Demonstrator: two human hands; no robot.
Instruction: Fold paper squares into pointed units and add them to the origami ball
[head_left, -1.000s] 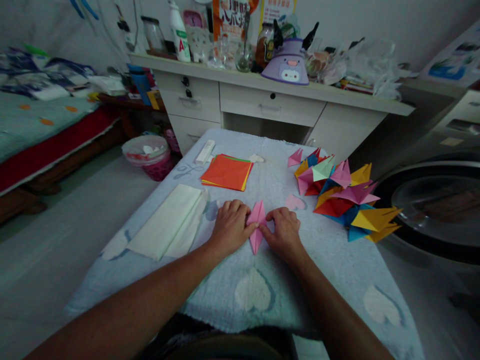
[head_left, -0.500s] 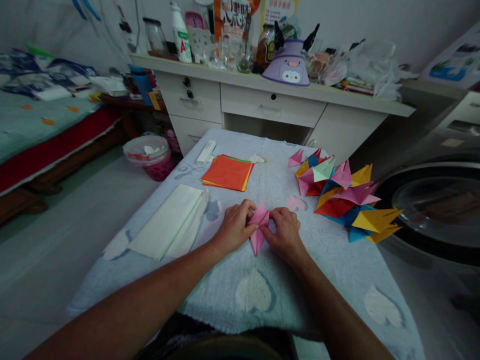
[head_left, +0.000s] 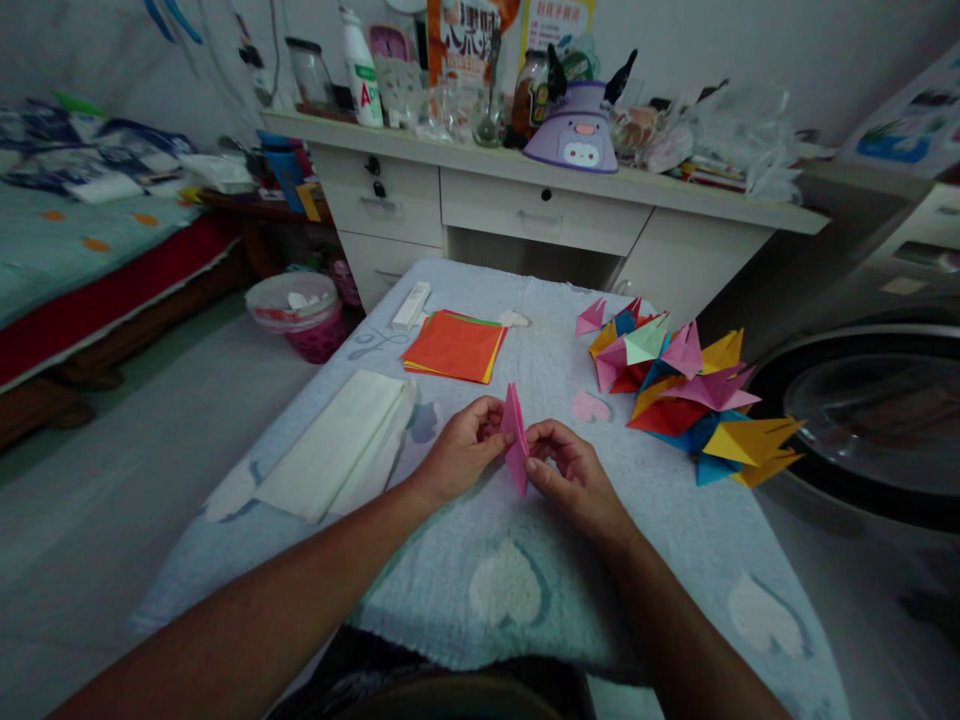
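Observation:
A narrow folded piece of pink origami paper (head_left: 516,440) stands on edge between my hands, just above the cloth. My left hand (head_left: 472,440) pinches its left side between thumb and fingers. My right hand (head_left: 570,470) is at its right side, fingers curled and thumb near the lower edge; whether it grips or only touches the paper is hard to tell. Beyond my hands lies a stack of square coloured paper (head_left: 454,345) with orange on top. To the right sits a cluster of folded paper cranes (head_left: 682,390) in several colours.
A heart-patterned cloth (head_left: 465,540) covers the table. On its left lie a folded white cloth or paper (head_left: 337,440) and a small white box (head_left: 411,306). A cluttered white desk (head_left: 495,160) stands behind, a pink bin (head_left: 300,310) at left, a washing machine (head_left: 862,400) at right.
The pink paper has turned from lying flat and spread to standing narrow on edge. My right hand has loosened and shifted slightly, its fingers now curled beside the paper.

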